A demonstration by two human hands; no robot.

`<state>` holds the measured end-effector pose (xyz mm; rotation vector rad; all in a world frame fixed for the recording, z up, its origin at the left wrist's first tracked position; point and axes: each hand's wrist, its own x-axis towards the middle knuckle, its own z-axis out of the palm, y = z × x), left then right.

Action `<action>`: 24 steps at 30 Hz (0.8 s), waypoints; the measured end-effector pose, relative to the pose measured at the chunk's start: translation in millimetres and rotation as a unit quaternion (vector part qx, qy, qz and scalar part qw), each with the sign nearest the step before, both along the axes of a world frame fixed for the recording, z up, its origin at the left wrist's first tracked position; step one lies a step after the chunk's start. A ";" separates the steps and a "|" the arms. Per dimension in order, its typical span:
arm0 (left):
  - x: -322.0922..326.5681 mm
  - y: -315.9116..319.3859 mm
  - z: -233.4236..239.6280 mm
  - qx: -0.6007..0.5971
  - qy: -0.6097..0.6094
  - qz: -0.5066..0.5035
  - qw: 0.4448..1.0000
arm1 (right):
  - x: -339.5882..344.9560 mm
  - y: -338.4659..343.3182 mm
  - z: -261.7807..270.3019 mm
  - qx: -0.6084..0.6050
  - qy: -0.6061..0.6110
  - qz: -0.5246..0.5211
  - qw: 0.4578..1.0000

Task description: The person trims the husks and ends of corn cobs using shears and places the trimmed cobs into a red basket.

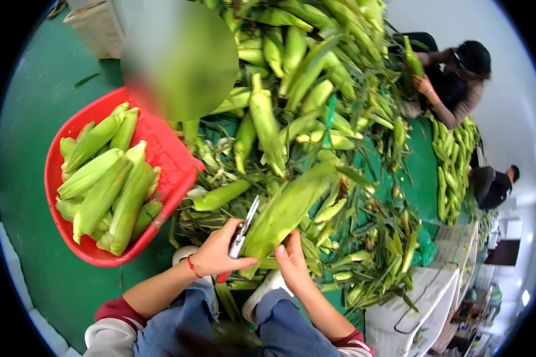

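My left hand (219, 252), with a red cord at its wrist, grips a pair of pruning shears (243, 232). Their metal blades point up and away, and a bit of red handle shows below. The thumb of that hand reaches to the lower end of a large ear of corn in green husk (286, 205). My right hand (292, 261) holds the same end from the other side, its fingers partly hidden by the husk. The ear slants up to the right above loose husks.
At left, a red plastic basket (172, 218) holds several husked-over ears. A big heap of corn (295, 53) lies ahead, with torn leaves (379, 267) at right. White boxes (406, 290) stand lower right. A co-worker (455, 85) holds an ear; another person (493, 185) sits farther off.
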<state>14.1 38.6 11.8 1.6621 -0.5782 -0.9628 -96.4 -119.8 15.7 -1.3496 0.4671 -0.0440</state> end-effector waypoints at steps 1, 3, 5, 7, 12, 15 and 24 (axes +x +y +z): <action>-5.6 -4.0 -7.2 -0.059 0.053 -0.018 0.997 | -5.6 -5.6 6.4 0.017 0.009 -0.044 0.999; -18.8 -15.9 -15.0 -0.073 0.073 -0.031 0.994 | -5.7 -17.0 16.0 0.095 0.041 -0.136 0.985; -29.2 -32.5 -12.1 -0.068 0.050 -0.027 0.996 | -6.8 -29.5 17.0 0.166 0.075 -0.194 0.964; -36.0 -45.8 -6.8 -0.027 -0.083 -0.032 0.996 | -7.5 -41.4 10.7 0.207 0.070 -0.223 0.950; -25.6 -48.6 -19.4 0.015 0.037 -0.079 0.996 | -6.0 -62.0 -15.9 0.306 0.077 -0.238 0.918; -18.8 -57.3 -20.7 -0.019 0.136 -0.024 0.990 | -3.4 -74.4 -31.8 0.366 0.042 -0.253 0.894; -30.9 -43.5 -6.4 0.004 0.523 0.099 0.847 | -6.0 -114.9 -31.6 0.182 -0.049 -0.369 0.910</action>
